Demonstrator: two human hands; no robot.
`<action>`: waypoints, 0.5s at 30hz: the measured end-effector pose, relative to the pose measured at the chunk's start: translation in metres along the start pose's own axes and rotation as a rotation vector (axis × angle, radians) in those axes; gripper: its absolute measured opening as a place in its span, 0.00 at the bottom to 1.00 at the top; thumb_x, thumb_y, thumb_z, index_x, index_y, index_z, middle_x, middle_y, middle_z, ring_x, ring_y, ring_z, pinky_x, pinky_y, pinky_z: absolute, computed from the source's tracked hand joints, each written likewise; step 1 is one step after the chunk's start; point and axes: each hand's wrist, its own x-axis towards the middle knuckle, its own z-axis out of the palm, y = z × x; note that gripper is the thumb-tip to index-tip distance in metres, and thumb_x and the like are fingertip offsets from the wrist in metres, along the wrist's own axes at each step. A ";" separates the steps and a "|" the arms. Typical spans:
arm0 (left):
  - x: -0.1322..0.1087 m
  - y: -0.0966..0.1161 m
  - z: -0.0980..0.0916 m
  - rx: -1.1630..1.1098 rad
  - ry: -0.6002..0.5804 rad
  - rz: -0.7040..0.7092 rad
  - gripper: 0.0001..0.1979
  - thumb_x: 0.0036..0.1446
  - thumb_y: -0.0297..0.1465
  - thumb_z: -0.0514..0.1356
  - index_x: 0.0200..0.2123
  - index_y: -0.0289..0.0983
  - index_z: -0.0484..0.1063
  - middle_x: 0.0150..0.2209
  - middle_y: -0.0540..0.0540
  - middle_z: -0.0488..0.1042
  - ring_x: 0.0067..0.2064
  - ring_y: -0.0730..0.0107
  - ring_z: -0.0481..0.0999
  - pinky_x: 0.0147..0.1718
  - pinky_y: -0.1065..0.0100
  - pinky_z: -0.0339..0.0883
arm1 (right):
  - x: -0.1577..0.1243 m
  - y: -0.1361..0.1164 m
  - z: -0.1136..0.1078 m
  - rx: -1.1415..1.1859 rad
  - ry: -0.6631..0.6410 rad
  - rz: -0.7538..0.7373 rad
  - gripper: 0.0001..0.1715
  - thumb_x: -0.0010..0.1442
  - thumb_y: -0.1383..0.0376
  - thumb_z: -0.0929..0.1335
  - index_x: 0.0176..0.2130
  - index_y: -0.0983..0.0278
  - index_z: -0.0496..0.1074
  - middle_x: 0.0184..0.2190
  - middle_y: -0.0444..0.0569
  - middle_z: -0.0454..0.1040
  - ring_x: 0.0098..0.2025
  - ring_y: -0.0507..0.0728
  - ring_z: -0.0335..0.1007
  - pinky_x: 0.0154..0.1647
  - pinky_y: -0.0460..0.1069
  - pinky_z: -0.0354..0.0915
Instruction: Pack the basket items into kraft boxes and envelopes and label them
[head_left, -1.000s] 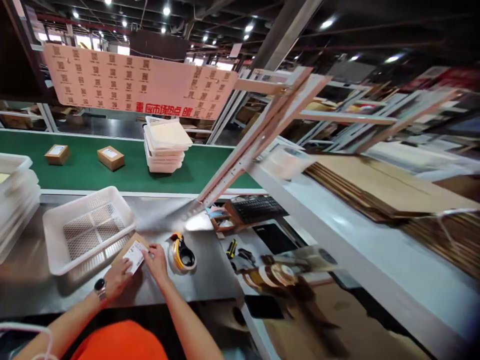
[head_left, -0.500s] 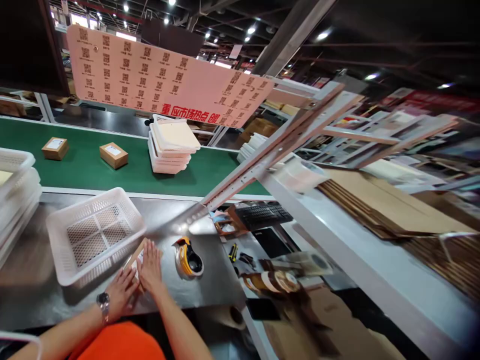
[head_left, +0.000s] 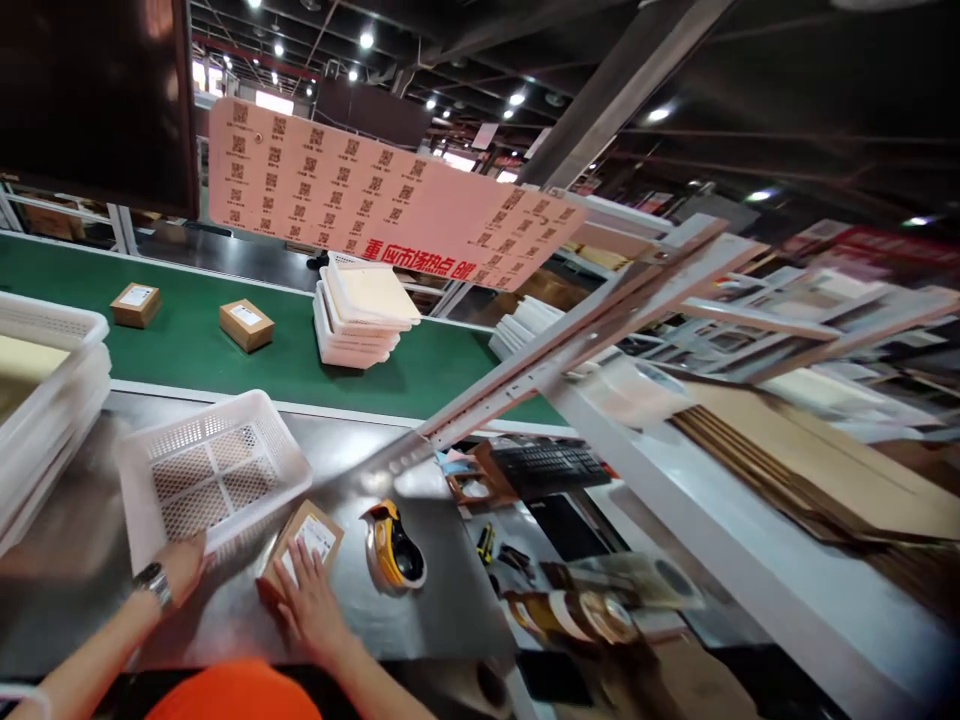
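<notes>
A small brown cardboard box (head_left: 304,530) with a white label on top lies on the metal bench in front of me. My right hand (head_left: 311,600) rests on its near side, fingers spread over the label's edge. My left hand (head_left: 182,572), with a watch at the wrist, is at the near rim of an empty white plastic basket (head_left: 255,505). Its fingers close over that rim, though the fingertips are partly hidden. Right of the box stands a yellow tape dispenser (head_left: 396,548), touched by neither hand.
Beyond the bench runs a green conveyor belt (head_left: 176,345) carrying two labelled boxes and a stack of white baskets (head_left: 360,320). More stacked baskets (head_left: 56,420) stand at left. A slanting metal post (head_left: 510,375) rises at right, near a keyboard (head_left: 551,465) and flat cardboard (head_left: 810,470).
My left hand has left the box and moved left to the basket's rim. My right hand stays on the box, fingers now spread, with more of the label showing. The camera view has shifted.
</notes>
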 end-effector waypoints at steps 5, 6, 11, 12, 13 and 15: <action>-0.030 -0.031 0.005 -0.033 0.074 -0.144 0.13 0.56 0.47 0.62 0.34 0.44 0.73 0.23 0.42 0.77 0.35 0.32 0.87 0.46 0.36 0.79 | -0.025 0.058 -0.028 0.106 0.101 0.114 0.30 0.67 0.55 0.69 0.66 0.43 0.80 0.77 0.51 0.70 0.83 0.76 0.56 0.86 0.78 0.45; -0.037 -0.035 0.011 -0.035 0.109 -0.151 0.13 0.56 0.47 0.62 0.34 0.44 0.74 0.23 0.41 0.78 0.35 0.31 0.88 0.46 0.35 0.79 | -0.025 0.072 -0.033 0.093 0.212 0.176 0.30 0.66 0.50 0.70 0.65 0.45 0.81 0.77 0.54 0.71 0.83 0.78 0.56 0.86 0.78 0.47; -0.066 -0.040 0.047 0.033 0.158 -0.257 0.17 0.57 0.47 0.59 0.40 0.44 0.80 0.27 0.36 0.84 0.39 0.23 0.89 0.46 0.29 0.79 | 0.003 0.128 -0.053 0.050 0.641 0.464 0.56 0.51 0.26 0.71 0.65 0.56 0.79 0.64 0.73 0.78 0.72 0.93 0.69 0.69 0.84 0.69; -0.070 -0.039 0.054 0.036 0.155 -0.286 0.19 0.57 0.49 0.59 0.42 0.44 0.81 0.29 0.35 0.86 0.40 0.22 0.90 0.47 0.28 0.79 | 0.016 0.134 -0.061 0.056 0.596 0.459 0.55 0.51 0.25 0.70 0.64 0.55 0.80 0.57 0.71 0.82 0.65 0.92 0.76 0.63 0.83 0.73; -0.074 -0.037 0.059 0.023 0.177 -0.303 0.21 0.59 0.50 0.58 0.45 0.44 0.83 0.33 0.33 0.88 0.43 0.22 0.90 0.49 0.28 0.80 | 0.031 0.137 -0.071 0.060 0.519 0.430 0.52 0.52 0.27 0.69 0.62 0.53 0.81 0.52 0.68 0.84 0.59 0.90 0.81 0.58 0.81 0.76; -0.082 -0.034 0.064 -0.026 0.295 -0.282 0.24 0.62 0.51 0.56 0.50 0.46 0.84 0.46 0.33 0.91 0.53 0.27 0.90 0.57 0.31 0.81 | 0.071 0.137 -0.098 0.060 0.349 0.359 0.43 0.56 0.33 0.69 0.61 0.49 0.82 0.47 0.61 0.87 0.52 0.85 0.85 0.54 0.75 0.78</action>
